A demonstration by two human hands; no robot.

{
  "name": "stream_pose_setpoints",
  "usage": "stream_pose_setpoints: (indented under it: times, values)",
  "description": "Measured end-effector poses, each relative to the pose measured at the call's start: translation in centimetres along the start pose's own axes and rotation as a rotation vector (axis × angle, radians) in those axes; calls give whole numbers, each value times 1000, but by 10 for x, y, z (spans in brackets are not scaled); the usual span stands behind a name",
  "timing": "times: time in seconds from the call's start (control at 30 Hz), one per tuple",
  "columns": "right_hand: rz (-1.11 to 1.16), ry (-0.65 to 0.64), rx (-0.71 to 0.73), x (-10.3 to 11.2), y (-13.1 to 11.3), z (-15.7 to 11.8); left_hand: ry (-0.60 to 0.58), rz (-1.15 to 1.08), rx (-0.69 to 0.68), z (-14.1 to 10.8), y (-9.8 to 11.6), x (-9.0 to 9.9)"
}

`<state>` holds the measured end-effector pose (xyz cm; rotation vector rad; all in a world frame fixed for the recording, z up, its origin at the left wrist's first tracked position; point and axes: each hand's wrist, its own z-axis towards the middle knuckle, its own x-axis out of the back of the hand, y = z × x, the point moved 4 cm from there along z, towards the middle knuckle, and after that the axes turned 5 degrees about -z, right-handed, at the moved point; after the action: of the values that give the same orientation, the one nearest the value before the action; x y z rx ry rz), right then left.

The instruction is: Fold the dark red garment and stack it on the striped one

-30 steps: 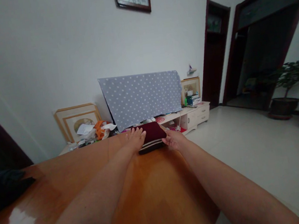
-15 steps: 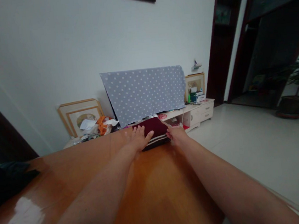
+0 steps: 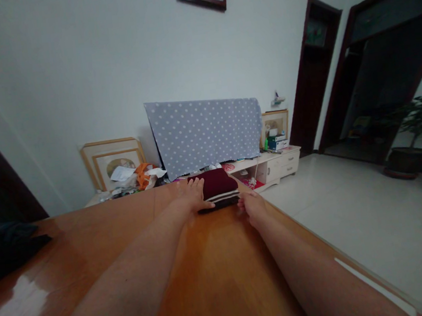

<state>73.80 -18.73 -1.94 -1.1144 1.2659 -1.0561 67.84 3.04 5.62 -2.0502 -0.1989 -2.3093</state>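
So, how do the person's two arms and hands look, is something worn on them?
Both forearms are bare to the frame edge: no sleeves, gloves, watch or bracelet visible. The left hand and the right hand show no rings, though they are small in view.

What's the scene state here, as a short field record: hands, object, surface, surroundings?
left hand: flat, resting against the left edge of the folded dark-red garment with white stripes
right hand: on the table beside the garment's right corner, contact unclear
surface: glossy brown wooden table
behind: grey polka-dot cloth draped over a screen, white low cabinet
left edge: dark cloth
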Motion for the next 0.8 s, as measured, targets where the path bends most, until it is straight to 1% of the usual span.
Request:
stream_pose_setpoints:
  times: [0.2, 0.4, 0.5, 0.6, 0.7, 0.77, 0.8]
  values:
    - [-30, 54, 13, 4, -1, -2, -24, -58, 3, 13, 1, 8]
    - [-54, 43, 21, 2, -1, -3, -95, -87, 38, 25, -1, 10]
    - [-66, 35, 30, 2, 0, -2, -95, -63, 60, 30, 0, 8]
    - [-83, 31, 45, 3, 1, -2, -89, -24, 51, 27, 2, 8]
    - [-98, 20, 63, 3, 4, -1, -83, -21, 21, 18, 5, 14]
    - [-107, 14, 75, 2, 6, -1, -44, -33, 2, 13, 9, 20]
    - [-112, 12, 81, 1, 7, 0, -6, -34, -20, 11, 13, 24]
